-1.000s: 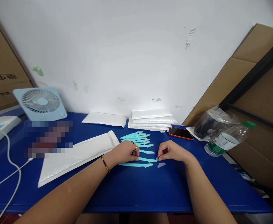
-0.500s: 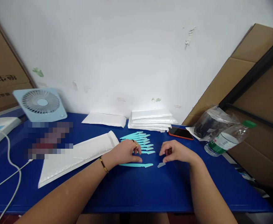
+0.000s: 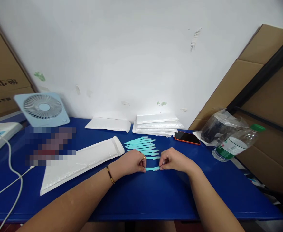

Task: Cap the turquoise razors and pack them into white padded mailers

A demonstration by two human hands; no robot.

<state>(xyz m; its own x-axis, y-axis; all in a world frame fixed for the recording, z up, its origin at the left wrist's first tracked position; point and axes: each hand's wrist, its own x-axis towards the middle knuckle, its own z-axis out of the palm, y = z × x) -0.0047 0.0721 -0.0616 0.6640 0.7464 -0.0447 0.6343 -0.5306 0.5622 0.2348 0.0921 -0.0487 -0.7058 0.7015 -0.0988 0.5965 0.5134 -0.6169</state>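
Note:
A turquoise eyebrow razor (image 3: 151, 169) lies level just above or on the blue table, at the near end of a row. Its handle end is pinched between the thumb and fingers of my left hand (image 3: 133, 162), which wears a ring and a bracelet. My right hand (image 3: 177, 160) is closed at the blade end, pinching a small clear blade cap (image 3: 157, 169) that its fingertips mostly cover. Just beyond my hands, several more turquoise razors (image 3: 141, 141) lie side by side, blade ends to the right; my left hand hides some handles.
A white padded mailer (image 3: 83, 161) lies left of my hands. Behind are another mailer (image 3: 107, 124) and a mailer stack (image 3: 157, 124). A phone (image 3: 187, 137) and water bottle (image 3: 235, 145) are on the right. A blue fan (image 3: 43, 108) and power strip (image 3: 1, 135) are left.
My right hand has moved left, bringing the clear cap from the table to the razor's blade end. My left hand has closed on the razor's handle.

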